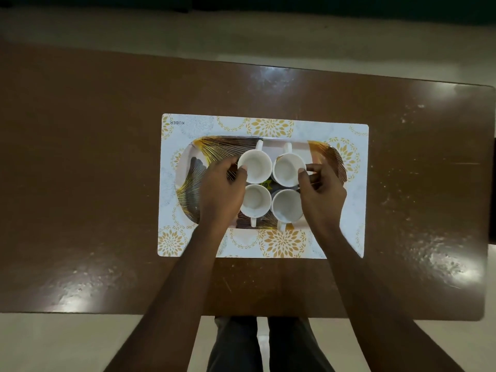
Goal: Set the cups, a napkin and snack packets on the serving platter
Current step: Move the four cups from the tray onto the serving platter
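The left grip (228, 181) pinches the wall of the far-left cup (255, 166), thumb on the rim and fingers curled round its outer side. The right grip (322, 189) mirrors it on the far-right cup (288, 169), thumb at the rim and fingers bent behind the wall. Holding by the wall and not the handle probably lets each cup be nudged sideways without tipping.

Just nearer the person stand the near-left cup (255, 200) and the near-right cup (287, 205), making a tight square of four, all upright. The far pair's handles point to the desk's far edge and the near pair's to the near edge, which keeps the handles from fouling each other.

A dark and yellow thing (268, 185) shows in the gap between the cups; I cannot tell whether it is a snack packet. No napkin can be made out.

The cups stand on the serving platter (192, 162), which lies on a patterned placemat (268, 127) about mid-desk (107, 157), well away from every corner.
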